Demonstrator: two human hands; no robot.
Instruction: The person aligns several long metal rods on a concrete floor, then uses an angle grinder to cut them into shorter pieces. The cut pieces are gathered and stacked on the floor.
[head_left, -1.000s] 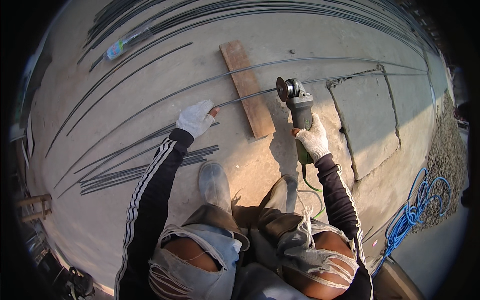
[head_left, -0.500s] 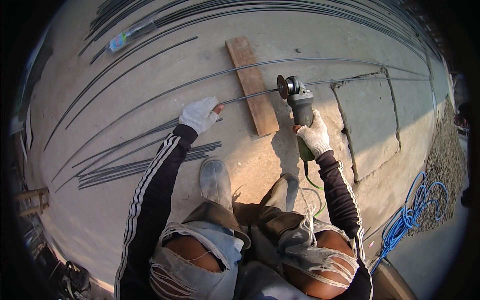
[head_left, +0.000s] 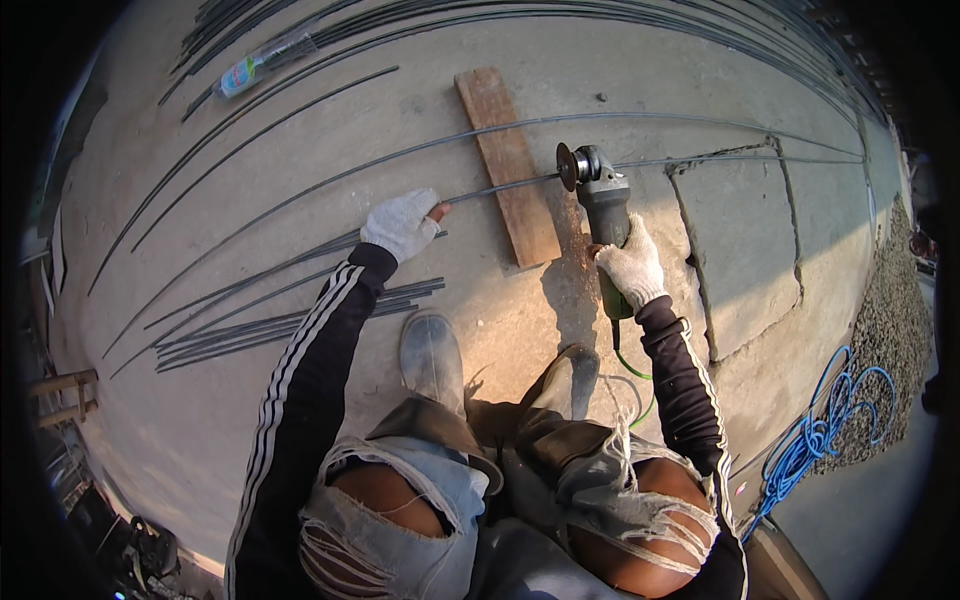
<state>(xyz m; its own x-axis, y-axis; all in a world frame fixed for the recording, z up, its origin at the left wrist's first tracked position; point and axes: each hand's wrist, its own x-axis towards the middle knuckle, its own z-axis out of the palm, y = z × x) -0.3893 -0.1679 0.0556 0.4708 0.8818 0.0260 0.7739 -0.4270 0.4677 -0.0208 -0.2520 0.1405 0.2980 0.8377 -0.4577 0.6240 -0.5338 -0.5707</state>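
My left hand (head_left: pixel 400 224), in a white fingerless-tipped glove, is closed around a thin steel rod (head_left: pixel 470 195). This rod passes over a wooden board (head_left: pixel 530 225) and continues rightward behind the grinder. My right hand (head_left: pixel 634 264), gloved too, grips the body of an angle grinder (head_left: pixel 606 207), its green cable trailing down toward my boots. The grinder's disc (head_left: pixel 567 167) meets the rod just right of the board; the exact contact point is partly hidden by the disc. Small orange sparks (head_left: pixel 580 270) show on the concrete below it.
Another long rod (head_left: pixel 620 115) crosses the board farther off. Short cut rods (head_left: pixel 300 325) lie left of my boots. Long rods and a plastic bottle (head_left: pixel 240 75) lie at the far side. A blue hose or cord (head_left: pixel 815 430) is coiled at right, beside gravel (head_left: pixel 880 340).
Faint orange sparks now show below the disc. Both hands keep their grips on rod and grinder, and the view has shifted only slightly.
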